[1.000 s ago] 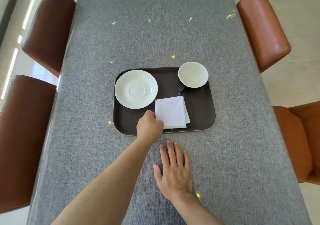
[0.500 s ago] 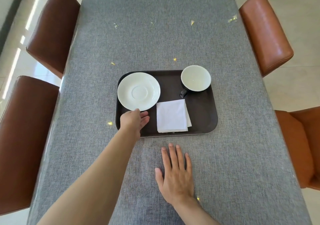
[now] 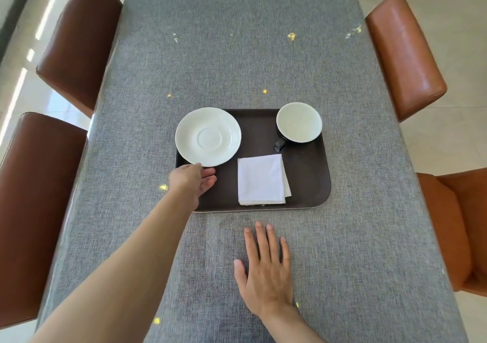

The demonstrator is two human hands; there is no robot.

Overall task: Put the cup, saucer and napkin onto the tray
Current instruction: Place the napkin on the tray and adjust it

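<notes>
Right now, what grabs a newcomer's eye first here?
The dark tray mid-table, carrying a white saucer far-left, a cup far-right and a folded napkin near its front edge. The left hand touches the saucer's near rim; the right hand lies flat on the grey tablecloth.

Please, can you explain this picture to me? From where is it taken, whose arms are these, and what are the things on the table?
There is no machine: a person wears a camera on the head, looking down at their own arms. On the grey table lies a dark tray carrying a white saucer, a folded napkin and an empty cup. The left hand touches the saucer's near edge; whether it grips is unclear. The right hand rests flat, holding nothing. Brown chairs stand on both sides.
</notes>
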